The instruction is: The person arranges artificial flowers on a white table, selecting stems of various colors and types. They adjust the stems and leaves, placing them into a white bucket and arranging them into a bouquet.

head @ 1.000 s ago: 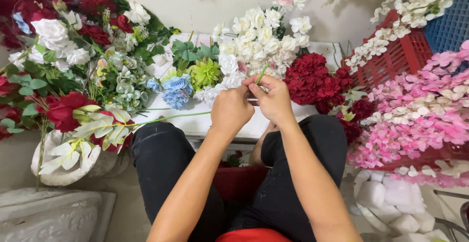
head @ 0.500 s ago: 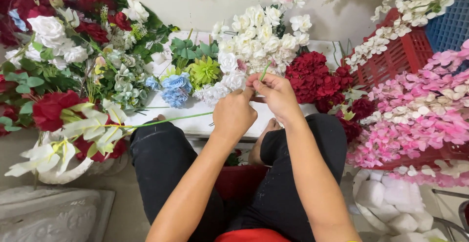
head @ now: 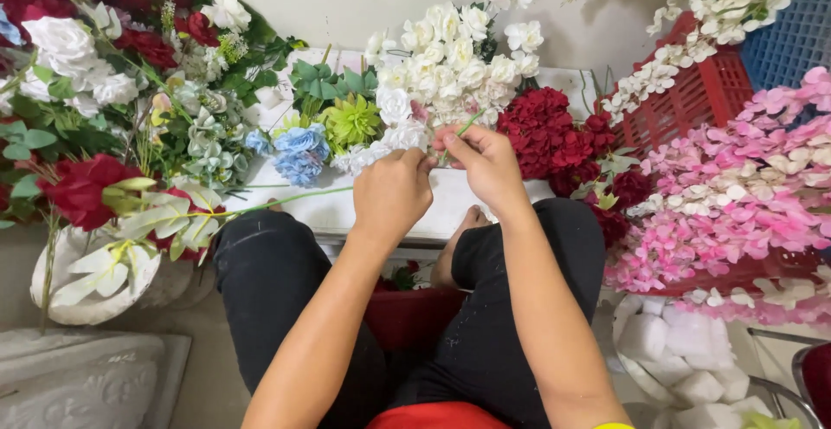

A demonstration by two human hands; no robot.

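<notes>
The left hand [head: 391, 193] is closed in a loose fist, knuckles toward the camera, and a long thin green stem [head: 294, 199] is gripped in it; the stem runs out leftward, roughly level, to a spray of pale green and white leaves [head: 160, 221]. The right hand [head: 485, 165] is set just beside the left, fingertips nearly touching it, with thumb and forefinger pinched on a short green stem tip [head: 466, 124] that rises at a slant above the knuckles. Whether the two green pieces are one continuous stem cannot be told, since the join is hidden by the fingers.

Both hands are held above a white box [head: 329, 208] that lies across the knees, which are clad in black trousers [head: 277, 282]. A bare foot [head: 463, 230] is seen between the legs.

Directly beyond the hands, a bunch of white flowers [head: 441, 57] is noted, with dark red blooms [head: 550, 135] on its right and a yellow-green flower [head: 351, 122] and a blue flower [head: 299, 148] on its left. Further left, mixed red and white roses [head: 78, 48] are massed. On the right, pink blossoms [head: 744, 187] are piled before a red crate [head: 692, 100] and a blue crate [head: 792, 39].
</notes>
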